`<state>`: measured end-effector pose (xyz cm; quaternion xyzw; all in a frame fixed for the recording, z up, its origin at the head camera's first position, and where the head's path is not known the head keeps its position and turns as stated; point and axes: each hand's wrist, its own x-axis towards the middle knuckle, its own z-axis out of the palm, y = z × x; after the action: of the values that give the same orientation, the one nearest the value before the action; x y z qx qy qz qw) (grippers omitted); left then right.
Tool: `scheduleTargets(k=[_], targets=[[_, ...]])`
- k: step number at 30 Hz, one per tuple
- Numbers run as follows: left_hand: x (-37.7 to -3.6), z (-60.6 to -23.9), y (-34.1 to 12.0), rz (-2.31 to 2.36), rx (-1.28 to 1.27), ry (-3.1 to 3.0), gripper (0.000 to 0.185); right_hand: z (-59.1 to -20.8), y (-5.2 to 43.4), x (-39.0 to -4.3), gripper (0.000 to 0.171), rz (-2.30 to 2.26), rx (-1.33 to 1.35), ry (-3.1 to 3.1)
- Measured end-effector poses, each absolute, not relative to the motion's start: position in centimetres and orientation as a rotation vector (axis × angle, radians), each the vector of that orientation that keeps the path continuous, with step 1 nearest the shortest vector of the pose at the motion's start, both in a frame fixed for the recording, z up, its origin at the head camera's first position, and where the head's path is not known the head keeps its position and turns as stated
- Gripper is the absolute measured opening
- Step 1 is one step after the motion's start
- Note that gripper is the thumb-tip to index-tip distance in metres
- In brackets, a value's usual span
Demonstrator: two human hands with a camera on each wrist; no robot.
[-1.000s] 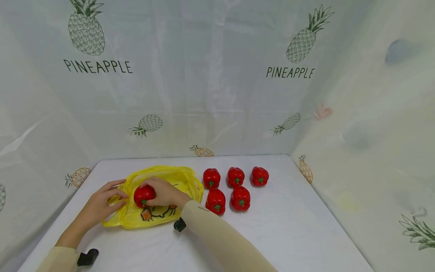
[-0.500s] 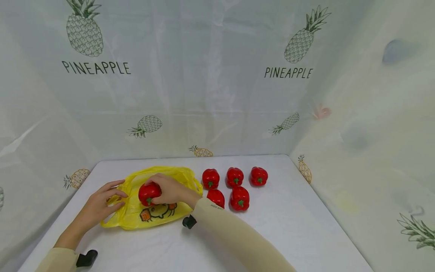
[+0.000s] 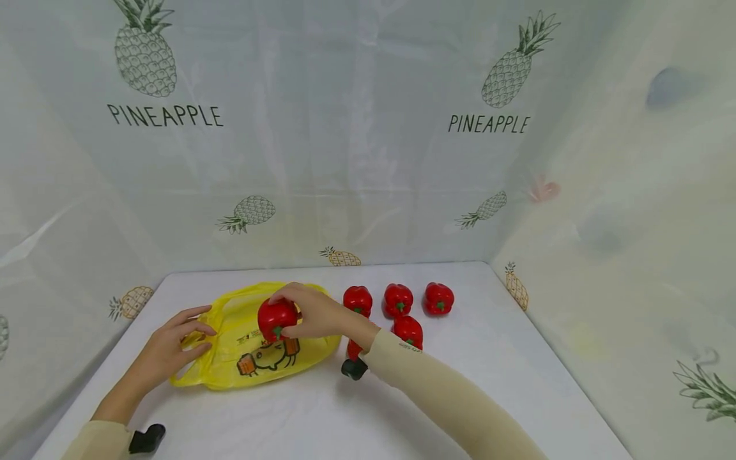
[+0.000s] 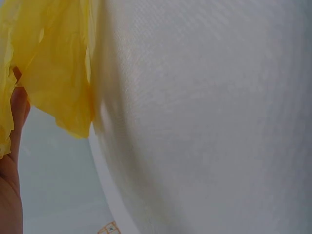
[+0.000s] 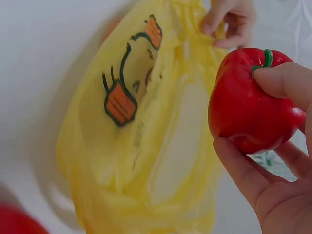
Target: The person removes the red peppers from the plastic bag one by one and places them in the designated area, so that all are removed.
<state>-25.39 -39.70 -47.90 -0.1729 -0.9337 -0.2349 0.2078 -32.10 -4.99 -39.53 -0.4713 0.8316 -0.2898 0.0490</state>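
The right hand is gripping a red pepper, fingers curled over its top near the green stem and the thumb pressing against its underside. The pepper is being held clear above the yellow bag, over the right part of it, and is not touching the plastic as far as the wrist view shows.

The bag is lying flat on the white desk, its cartoon print facing up and its handles pointing to the far side. The left hand is resting at the bag's left edge, fingers bent and pinching the yellow plastic there; the right wrist view is showing the plastic caught between those fingertips.

Five other peppers are sitting on the desk just right of the bag. Three are standing in a back row, close together but apart. Two are sitting nearer, one in plain sight, the other mostly hidden behind the right forearm.

A pale curtain printed with pineapples is hanging behind and beside the desk.
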Motion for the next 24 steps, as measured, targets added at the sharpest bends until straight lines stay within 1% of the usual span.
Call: scheduleTargets(k=[5, 13, 24], targets=[[-25.4, -48.1, -39.8, -0.655, -0.512, -2.565, 0.034, -38.4, -2.2, -32.0, 0.056, -0.941, -1.433, 2.528], [-25.3, -48.1, -39.8, -0.641, -0.493, -2.577, 0.033, -36.8, 2.7, -32.0, 0.058, -1.023, -1.437, 2.543], [-25.4, -48.1, -39.7, -0.618, -0.471, -2.612, 0.032, -36.2, 9.4, -32.5, 0.058, -1.114, -1.276, 2.616]])
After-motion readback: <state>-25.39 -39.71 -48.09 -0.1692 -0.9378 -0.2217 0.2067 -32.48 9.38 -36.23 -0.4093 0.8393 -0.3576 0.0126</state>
